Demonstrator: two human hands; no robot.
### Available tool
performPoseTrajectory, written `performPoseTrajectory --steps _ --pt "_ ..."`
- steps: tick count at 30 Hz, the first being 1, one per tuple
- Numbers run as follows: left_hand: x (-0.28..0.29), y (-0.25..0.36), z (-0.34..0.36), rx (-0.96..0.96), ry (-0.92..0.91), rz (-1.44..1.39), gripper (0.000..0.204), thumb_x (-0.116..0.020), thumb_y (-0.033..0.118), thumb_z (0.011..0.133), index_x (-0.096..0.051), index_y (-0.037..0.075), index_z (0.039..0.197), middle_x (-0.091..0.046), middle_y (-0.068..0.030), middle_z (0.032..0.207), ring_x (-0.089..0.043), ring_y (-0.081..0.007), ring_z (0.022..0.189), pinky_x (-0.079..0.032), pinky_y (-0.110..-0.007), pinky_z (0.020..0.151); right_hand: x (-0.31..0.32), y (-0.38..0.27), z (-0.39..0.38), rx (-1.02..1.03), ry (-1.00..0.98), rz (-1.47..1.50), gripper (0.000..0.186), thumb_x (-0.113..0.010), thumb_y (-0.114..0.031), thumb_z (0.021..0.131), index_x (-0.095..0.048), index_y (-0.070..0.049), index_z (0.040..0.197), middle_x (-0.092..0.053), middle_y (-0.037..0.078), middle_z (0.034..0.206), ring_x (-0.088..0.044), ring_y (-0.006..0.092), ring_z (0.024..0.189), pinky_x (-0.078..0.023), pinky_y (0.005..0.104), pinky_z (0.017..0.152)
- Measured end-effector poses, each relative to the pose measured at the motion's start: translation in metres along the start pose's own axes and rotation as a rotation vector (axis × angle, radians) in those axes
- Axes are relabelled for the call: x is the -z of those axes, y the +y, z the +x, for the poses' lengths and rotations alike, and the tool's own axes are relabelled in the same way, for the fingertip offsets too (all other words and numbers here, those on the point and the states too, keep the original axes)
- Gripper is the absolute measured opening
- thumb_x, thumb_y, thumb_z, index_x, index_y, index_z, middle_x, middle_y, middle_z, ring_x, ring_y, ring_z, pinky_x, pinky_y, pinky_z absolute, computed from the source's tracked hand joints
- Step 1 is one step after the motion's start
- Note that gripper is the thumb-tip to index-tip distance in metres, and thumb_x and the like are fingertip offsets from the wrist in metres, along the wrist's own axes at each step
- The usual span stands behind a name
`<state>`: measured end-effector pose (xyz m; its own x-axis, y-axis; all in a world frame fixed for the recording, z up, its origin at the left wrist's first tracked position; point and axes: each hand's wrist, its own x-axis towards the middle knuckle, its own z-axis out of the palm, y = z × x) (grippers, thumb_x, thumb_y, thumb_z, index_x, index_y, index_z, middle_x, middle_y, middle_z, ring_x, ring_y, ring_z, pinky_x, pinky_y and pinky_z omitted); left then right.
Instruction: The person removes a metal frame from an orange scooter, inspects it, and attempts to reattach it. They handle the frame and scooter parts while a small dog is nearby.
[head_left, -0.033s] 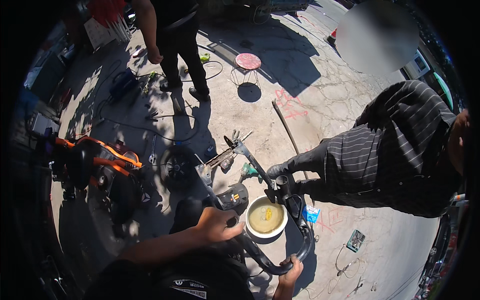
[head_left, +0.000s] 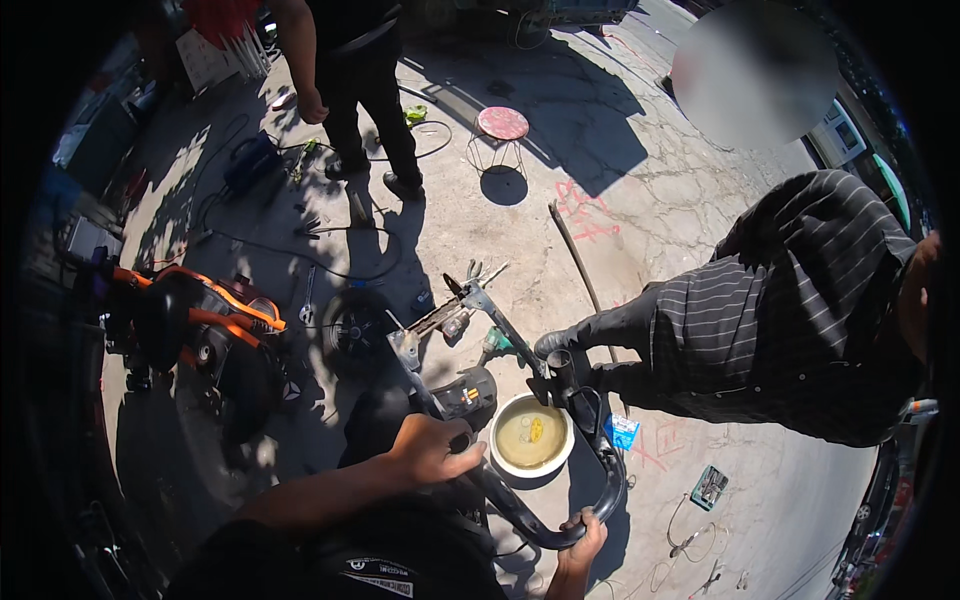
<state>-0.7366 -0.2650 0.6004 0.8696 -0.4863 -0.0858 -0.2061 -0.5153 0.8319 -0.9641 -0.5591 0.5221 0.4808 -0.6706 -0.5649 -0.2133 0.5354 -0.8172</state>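
Note:
A black bent-tube metal frame (head_left: 613,490), like part of a small vehicle, lies across my front, with scuffed metal arms reaching away from me. My right hand (head_left: 583,538) is closed around its rounded near bend. Beside the frame's left side, my left hand (head_left: 432,450) makes a fist. A dark round end shows between its thumb and fingers, but what it belongs to is hidden. Between the frame's sides stands a white basin (head_left: 497,462) of cloudy liquid with a yellow thing (head_left: 537,429) in it. A dark rounded part (head_left: 470,393) and a green power tool (head_left: 497,342) are just beyond.
At right bends a person in a striped shirt (head_left: 740,310); another stands in dark trousers (head_left: 375,120) at the far left. Around are a pink-topped stool (head_left: 502,123), a long bar (head_left: 575,250), a wheel (head_left: 355,332), an orange-black machine (head_left: 225,320) and a tool box (head_left: 709,488).

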Motion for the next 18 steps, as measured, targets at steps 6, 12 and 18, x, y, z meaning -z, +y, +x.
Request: performPoseTrajectory --steps 6,12,18 --pt "0.005 -0.012 0.006 0.213 0.106 0.079 0.035 -0.073 0.040 0.089 -0.074 0.005 0.086 -0.068 -0.0176 0.065 -0.069 -0.0385 0.062 -0.056 -0.045 0.059 -0.039 -0.035 0.046 -0.013 -0.134 -0.051 0.009 -0.063 -0.013 0.088 -0.058 -0.007 0.093 -0.054 0.003 0.068 -0.052 0.0153 0.052 -0.046 0.0293 0.049" --pt "0.026 -0.034 0.044 0.252 0.266 0.015 0.033 -0.077 0.038 0.086 -0.074 0.005 0.080 -0.066 -0.0183 0.063 -0.070 -0.0382 0.061 -0.057 -0.045 0.059 -0.109 -0.053 0.081 -0.063 -0.188 -0.072 0.011 -0.061 -0.012 0.086 -0.059 -0.002 0.089 -0.054 0.006 0.068 -0.054 0.0183 0.053 -0.048 0.0325 0.049" --pt "0.054 -0.098 0.099 0.335 0.390 0.114 0.055 -0.074 0.060 0.084 -0.074 0.005 0.077 -0.066 -0.0192 0.061 -0.069 -0.0385 0.060 -0.055 -0.047 0.060 -0.201 -0.054 0.127 -0.082 -0.241 -0.177 0.013 -0.064 -0.017 0.088 -0.060 -0.005 0.089 -0.056 0.005 0.066 -0.055 0.0169 0.051 -0.048 0.0325 0.049"
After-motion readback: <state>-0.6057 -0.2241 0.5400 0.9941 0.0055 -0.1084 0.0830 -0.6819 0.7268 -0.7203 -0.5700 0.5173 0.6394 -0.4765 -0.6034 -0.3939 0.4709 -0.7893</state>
